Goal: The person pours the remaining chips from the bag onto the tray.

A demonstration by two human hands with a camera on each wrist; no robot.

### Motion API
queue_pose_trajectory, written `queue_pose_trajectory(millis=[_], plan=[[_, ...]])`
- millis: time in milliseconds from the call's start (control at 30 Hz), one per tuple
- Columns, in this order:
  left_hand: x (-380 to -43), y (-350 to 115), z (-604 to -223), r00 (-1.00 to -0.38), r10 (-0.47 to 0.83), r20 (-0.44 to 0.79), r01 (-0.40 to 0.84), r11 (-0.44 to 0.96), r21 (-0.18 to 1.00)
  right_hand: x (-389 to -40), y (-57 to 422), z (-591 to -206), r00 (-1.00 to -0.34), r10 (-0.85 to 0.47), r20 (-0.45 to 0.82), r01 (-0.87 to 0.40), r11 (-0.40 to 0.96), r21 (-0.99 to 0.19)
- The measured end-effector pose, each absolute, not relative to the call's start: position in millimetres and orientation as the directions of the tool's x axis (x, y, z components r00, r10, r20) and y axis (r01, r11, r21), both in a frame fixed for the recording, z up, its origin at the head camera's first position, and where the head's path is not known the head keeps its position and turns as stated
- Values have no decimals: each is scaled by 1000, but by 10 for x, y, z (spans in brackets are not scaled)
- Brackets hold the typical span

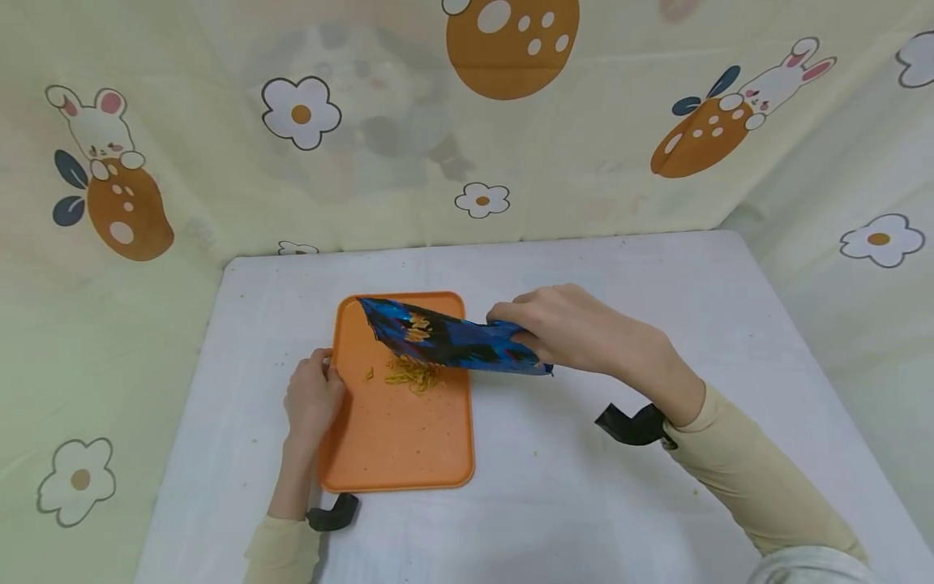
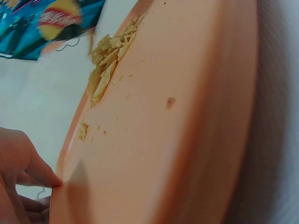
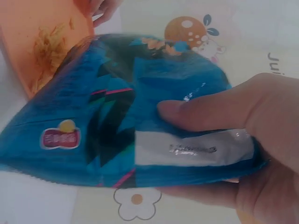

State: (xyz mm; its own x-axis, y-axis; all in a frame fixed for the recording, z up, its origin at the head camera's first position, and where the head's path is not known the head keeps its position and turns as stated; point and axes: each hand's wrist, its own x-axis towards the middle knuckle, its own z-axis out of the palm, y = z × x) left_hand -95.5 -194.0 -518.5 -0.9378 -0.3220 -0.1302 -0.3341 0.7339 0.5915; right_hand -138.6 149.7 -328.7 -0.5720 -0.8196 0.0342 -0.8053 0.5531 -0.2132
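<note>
My right hand [image 1: 572,328] pinches one end of a shiny blue and black snack bag [image 1: 467,345], held tilted above the tray's upper part. In the right wrist view the thumb presses on the bag [image 3: 112,116] beside a white printed strip. Under the bag's far end, a small heap of yellow stick-like chips [image 1: 412,377] lies on an orange rectangular tray [image 1: 397,446]. At the tray's left edge, my left hand [image 1: 312,397] grips the rim between thumb and fingers. The left wrist view shows the chips [image 2: 107,60] and scattered crumbs. The bag's mouth is hard to make out.
The tray rests on a white-covered table [image 1: 606,503] dotted with a few crumbs. A patterned curtain [image 1: 219,178] with rabbits and flowers stands behind the table and along its sides. Black straps [image 1: 633,425] hang at both wrists.
</note>
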Motion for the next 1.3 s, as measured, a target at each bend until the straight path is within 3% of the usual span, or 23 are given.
queue_pose_trajectory(millis=[1300], plan=[[-970,-1946,-5175,-938,-315,-143,-336,737,586,-1393,1511,-3268,-567,-824,18,-804,548,-230]])
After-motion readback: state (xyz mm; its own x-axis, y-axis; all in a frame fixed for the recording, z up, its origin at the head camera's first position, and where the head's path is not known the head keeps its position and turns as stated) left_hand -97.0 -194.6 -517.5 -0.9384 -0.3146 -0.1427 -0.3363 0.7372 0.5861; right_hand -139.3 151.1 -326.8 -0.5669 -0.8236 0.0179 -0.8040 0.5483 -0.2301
